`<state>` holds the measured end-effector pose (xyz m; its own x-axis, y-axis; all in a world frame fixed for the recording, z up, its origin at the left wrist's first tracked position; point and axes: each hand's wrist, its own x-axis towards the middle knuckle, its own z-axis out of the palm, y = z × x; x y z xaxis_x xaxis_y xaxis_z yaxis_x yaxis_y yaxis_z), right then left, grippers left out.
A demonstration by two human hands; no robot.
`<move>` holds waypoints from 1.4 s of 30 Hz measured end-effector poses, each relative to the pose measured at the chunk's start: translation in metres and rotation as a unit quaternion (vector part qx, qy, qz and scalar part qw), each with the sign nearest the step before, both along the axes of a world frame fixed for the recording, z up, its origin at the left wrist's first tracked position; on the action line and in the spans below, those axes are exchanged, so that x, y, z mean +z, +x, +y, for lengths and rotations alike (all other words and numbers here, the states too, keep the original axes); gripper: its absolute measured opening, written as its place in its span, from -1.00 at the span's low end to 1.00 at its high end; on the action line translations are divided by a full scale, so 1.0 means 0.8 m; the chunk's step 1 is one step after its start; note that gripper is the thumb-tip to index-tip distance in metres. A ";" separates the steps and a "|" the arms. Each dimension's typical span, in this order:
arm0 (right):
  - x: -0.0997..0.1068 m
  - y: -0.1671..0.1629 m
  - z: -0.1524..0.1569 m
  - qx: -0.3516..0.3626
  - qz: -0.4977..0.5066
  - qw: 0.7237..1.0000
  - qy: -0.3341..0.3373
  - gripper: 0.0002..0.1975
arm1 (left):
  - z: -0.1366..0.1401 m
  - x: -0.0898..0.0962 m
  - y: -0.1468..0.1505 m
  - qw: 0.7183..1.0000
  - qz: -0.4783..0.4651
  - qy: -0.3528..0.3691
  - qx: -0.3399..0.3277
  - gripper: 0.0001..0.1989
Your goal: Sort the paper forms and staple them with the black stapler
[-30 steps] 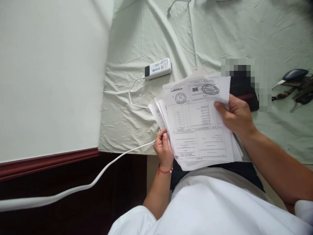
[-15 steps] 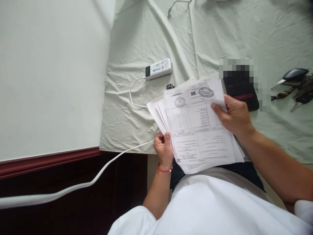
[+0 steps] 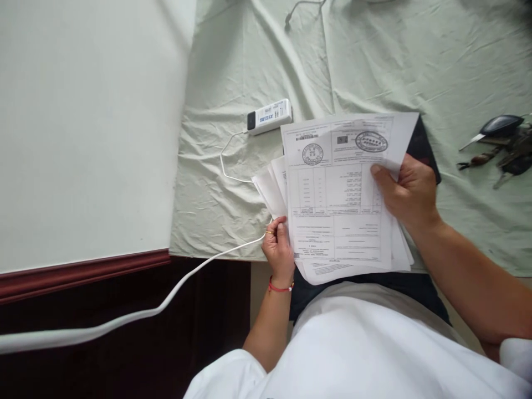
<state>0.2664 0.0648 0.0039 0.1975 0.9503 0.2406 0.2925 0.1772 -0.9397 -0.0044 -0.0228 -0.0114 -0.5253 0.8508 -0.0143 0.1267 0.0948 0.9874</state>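
A printed form (image 3: 341, 194) with two oval stamps lies uppermost in front of me, its text upside down to my view. My right hand (image 3: 411, 191) pinches its right edge, thumb on top. Beneath and to the left, more paper sheets (image 3: 270, 188) fan out. Their left edge is gripped by my left hand (image 3: 278, 249), fingers curled and thumb closed on them. A ring and a red bracelet show on that hand and wrist. How many sheets each hand holds is hidden.
A white power bank (image 3: 270, 116) with a thin cable (image 3: 224, 166) lies on the pale green cloth (image 3: 233, 72). Keys (image 3: 502, 141) are at right. A dark flat item (image 3: 426, 144) sits partly behind the form. A white cable (image 3: 166, 302) crosses at left, below a white panel (image 3: 91, 133).
My right hand has moved right and slightly up, shifting the top form up and right. It now covers more of the dark item and the small black plug. My left hand has barely moved.
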 end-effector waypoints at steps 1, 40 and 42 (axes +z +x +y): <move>0.000 -0.001 -0.001 -0.002 0.005 1.000 0.002 -0.67 | 0.000 0.001 0.001 1.000 -0.023 -0.002 -0.002 -0.62; 0.019 0.007 0.005 -0.060 -0.091 0.994 -0.016 -0.86 | 0.002 -0.006 -0.002 0.999 -0.031 -0.010 0.028 -0.54; 0.010 0.011 0.008 -0.052 -0.050 0.997 -0.018 -0.76 | 0.001 -0.006 -0.004 1.000 0.004 -0.009 0.027 -0.56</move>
<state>0.2753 0.0714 0.0120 0.2727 0.9341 0.2306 0.4006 0.1077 -0.9099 -0.0076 -0.0222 -0.0163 -0.5702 0.8211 -0.0259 0.1281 0.1200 0.9845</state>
